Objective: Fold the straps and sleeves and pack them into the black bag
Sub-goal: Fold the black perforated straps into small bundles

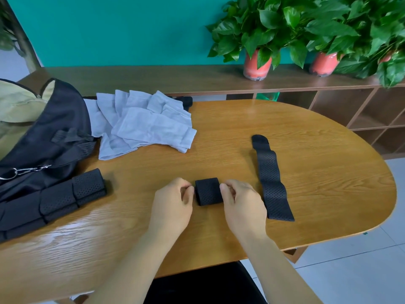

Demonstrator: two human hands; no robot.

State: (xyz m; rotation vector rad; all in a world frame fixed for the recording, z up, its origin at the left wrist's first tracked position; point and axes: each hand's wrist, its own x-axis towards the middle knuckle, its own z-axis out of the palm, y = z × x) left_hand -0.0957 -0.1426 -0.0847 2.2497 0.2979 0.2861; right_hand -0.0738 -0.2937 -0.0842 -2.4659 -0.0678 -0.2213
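Black perforated fabric is sitting as a small bundle, the folded strap (208, 191), by the middle of the near edge of the table (306, 150), between the two hands.

As I judge it, the main risk is the layers springing open. If either hand is letting go before the bundle is pressed flat, or is lifting it by one end only, the fold is likely coming undone. A sideways move to the finished straps (65, 198) lined up at the left edge could also be knocking that row askew. The loose strap (271, 178), lying flat just beside the right wrist, could be getting dragged by the forearm.

The left hand (173, 200) is pinching the bundle's left end, its fingers curled in and close together, thumb meeting them at the cloth. The right hand (241, 202) is gripping the right end, thumb tip pressing on the edge and the other fingers curled under the palm. How far they are wrapping underneath I cannot tell.

The grey sleeves (142, 121) are lying heaped toward the far left edge, touching the black bag (43, 132).
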